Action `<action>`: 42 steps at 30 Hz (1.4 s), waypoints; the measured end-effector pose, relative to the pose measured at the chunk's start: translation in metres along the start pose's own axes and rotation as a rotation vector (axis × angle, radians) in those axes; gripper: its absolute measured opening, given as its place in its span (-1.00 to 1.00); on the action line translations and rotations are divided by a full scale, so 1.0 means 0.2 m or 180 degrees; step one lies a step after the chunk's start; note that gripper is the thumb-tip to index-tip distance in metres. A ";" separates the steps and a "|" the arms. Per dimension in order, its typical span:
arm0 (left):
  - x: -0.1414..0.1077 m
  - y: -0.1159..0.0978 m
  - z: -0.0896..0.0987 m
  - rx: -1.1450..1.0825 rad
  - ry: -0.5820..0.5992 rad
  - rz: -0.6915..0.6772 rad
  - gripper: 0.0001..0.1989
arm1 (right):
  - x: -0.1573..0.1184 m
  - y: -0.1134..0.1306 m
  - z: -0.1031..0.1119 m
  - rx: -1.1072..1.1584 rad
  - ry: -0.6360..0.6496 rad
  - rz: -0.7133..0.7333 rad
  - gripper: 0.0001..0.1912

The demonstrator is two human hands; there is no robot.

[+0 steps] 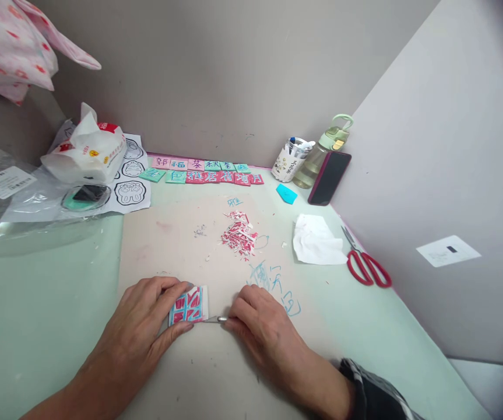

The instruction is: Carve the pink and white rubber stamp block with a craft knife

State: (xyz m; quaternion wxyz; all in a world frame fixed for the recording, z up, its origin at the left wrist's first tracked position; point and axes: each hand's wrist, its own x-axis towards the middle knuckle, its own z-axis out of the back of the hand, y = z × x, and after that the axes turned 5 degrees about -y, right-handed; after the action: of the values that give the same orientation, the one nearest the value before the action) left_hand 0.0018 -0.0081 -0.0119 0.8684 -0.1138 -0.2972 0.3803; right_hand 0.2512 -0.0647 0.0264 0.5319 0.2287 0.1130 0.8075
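Near the bottom centre of the frame, a small white square block with a red-and-blue design on its face lies on a flat beige board. The left hand, fingers bent and partly closed, has hold of the block's left side, fingertips at its upper edge and thumb along its lower edge. Just to the right, the right hand is curled nearly closed around a slim knife with a silver collar and thin metal blade; its handle is mostly hidden by the fingers. The blade points left, its tip at the block's lower right edge, though whether it touches is unclear. Above the hands, at the middle of the frame, sits a loose pile of red and white shavings. Red-handled scissors lie at right, beside a crumpled white tissue.
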 end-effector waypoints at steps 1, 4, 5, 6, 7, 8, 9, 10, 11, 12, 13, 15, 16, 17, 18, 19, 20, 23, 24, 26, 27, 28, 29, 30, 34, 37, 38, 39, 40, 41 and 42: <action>0.00 0.00 0.00 0.0002 -0.0016 0.0003 -0.66 | 0.00 0.00 0.00 0.0001 -0.0019 -0.0014 -0.84; 0.00 0.00 -0.01 0.0003 -0.0025 0.0001 -0.66 | -0.01 0.01 -0.02 -0.0004 -0.0098 -0.0042 -0.84; 0.00 0.00 -0.01 0.0007 -0.0023 0.0008 -0.66 | -0.01 0.01 -0.02 -0.0009 -0.0122 -0.0047 -0.84; 0.00 0.00 -0.01 0.0011 -0.0023 0.0009 -0.66 | -0.01 0.01 -0.02 -0.0018 -0.0132 -0.0046 -0.85; 0.00 0.00 -0.01 0.0017 -0.0022 0.0014 -0.66 | -0.01 0.01 -0.02 -0.0035 -0.0148 -0.0035 -0.85; 0.00 0.00 -0.01 0.0027 -0.0027 0.0013 -0.66 | -0.01 0.01 -0.03 -0.0056 -0.0159 -0.0022 -0.85; 0.00 0.00 -0.01 0.0036 -0.0030 0.0006 -0.66 | -0.01 0.01 -0.03 -0.0081 -0.0161 -0.0011 -0.85; 0.00 0.00 0.00 0.0042 -0.0027 -0.0007 -0.66 | -0.01 0.01 -0.03 -0.0103 -0.0157 0.0000 -0.85; 0.00 0.00 0.00 0.0047 -0.0023 -0.0016 -0.67 | -0.01 0.02 -0.03 -0.0122 -0.0154 0.0003 -0.84; 0.00 0.00 0.00 0.0050 -0.0029 -0.0018 -0.67 | -0.01 0.02 -0.03 -0.0139 -0.0148 -0.0005 -0.85; 0.00 0.00 0.00 0.0051 -0.0020 -0.0016 -0.67 | -0.01 0.02 -0.03 -0.0155 -0.0141 -0.0023 -0.85; 0.00 0.00 0.00 0.0046 -0.0012 -0.0005 -0.66 | -0.01 0.03 -0.03 -0.0187 -0.0132 -0.0061 -0.86; 0.00 0.00 0.00 0.0044 -0.0006 0.0006 -0.66 | -0.01 0.03 -0.03 -0.0204 -0.0137 -0.0085 -0.86; 0.00 0.00 0.00 0.0039 0.0002 0.0009 -0.66 | -0.01 0.03 -0.04 -0.0227 -0.0146 -0.0107 -0.86; 0.00 0.00 0.00 0.0032 -0.0001 0.0006 -0.66 | -0.01 0.03 -0.04 -0.0250 -0.0163 -0.0119 -0.86; 0.00 0.00 0.00 0.0023 -0.0010 -0.0009 -0.66 | -0.01 0.04 -0.04 -0.0276 -0.0178 -0.0126 -0.86; 0.00 0.00 0.00 0.0020 -0.0030 -0.0018 -0.65 | -0.01 0.04 -0.04 -0.0301 -0.0191 -0.0129 -0.85; 0.00 0.00 0.00 0.0014 -0.0052 -0.0009 -0.66 | -0.01 0.04 -0.05 -0.0373 -0.0221 -0.0134 -0.85; 0.00 0.00 0.00 0.0011 -0.0052 -0.0003 -0.66 | -0.01 0.04 -0.05 -0.0394 -0.0234 -0.0140 -0.84; 0.00 0.00 0.00 -0.0003 -0.0062 0.0011 -0.67 | -0.01 0.05 -0.06 -0.0436 -0.0272 -0.0146 -0.83; 0.00 0.00 0.00 -0.0014 -0.0075 0.0011 -0.67 | -0.01 0.05 -0.06 -0.0453 -0.0287 -0.0144 -0.83; 0.00 -0.01 0.00 -0.0022 -0.0091 0.0015 -0.67 | -0.01 0.05 -0.06 -0.0462 -0.0295 -0.0140 -0.82; 0.00 -0.01 0.00 -0.0026 -0.0099 0.0034 -0.67 | -0.01 0.05 -0.06 -0.0470 -0.0301 -0.0138 -0.82; 0.00 -0.01 0.00 -0.0027 -0.0094 0.0052 -0.67 | -0.01 0.05 -0.06 -0.0477 -0.0311 -0.0134 -0.82; 0.00 -0.01 0.00 -0.0015 -0.0041 0.0095 -0.66 | -0.01 0.05 -0.07 -0.0504 -0.0324 -0.0139 -0.82; 0.00 -0.01 0.00 0.0002 -0.0054 0.0029 -0.66 | -0.01 0.05 -0.07 -0.0509 -0.0296 -0.0179 -0.83; 0.00 -0.01 0.00 0.0013 -0.0064 0.0016 -0.66 | -0.01 0.05 -0.07 -0.0512 -0.0291 -0.0181 -0.83; 0.00 -0.01 0.00 0.0021 -0.0067 0.0021 -0.66 | -0.01 0.05 -0.07 -0.0520 -0.0290 -0.0180 -0.82; 0.00 -0.01 0.00 0.0022 -0.0071 0.0028 -0.66 | -0.01 0.05 -0.07 -0.0533 -0.0296 -0.0174 -0.82; 0.00 -0.01 0.00 0.0012 -0.0070 0.0032 -0.66 | -0.01 0.05 -0.07 -0.0551 -0.0306 -0.0166 -0.82; 0.00 -0.01 0.00 -0.0002 -0.0069 0.0040 -0.66 | -0.01 0.05 -0.07 -0.0568 -0.0326 -0.0159 -0.82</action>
State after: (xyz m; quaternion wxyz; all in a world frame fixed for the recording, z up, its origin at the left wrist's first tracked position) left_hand 0.0025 -0.0090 -0.0105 0.8627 -0.1118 -0.3060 0.3868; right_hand 0.2370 -0.0701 0.0183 0.5751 0.2185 0.0190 0.7881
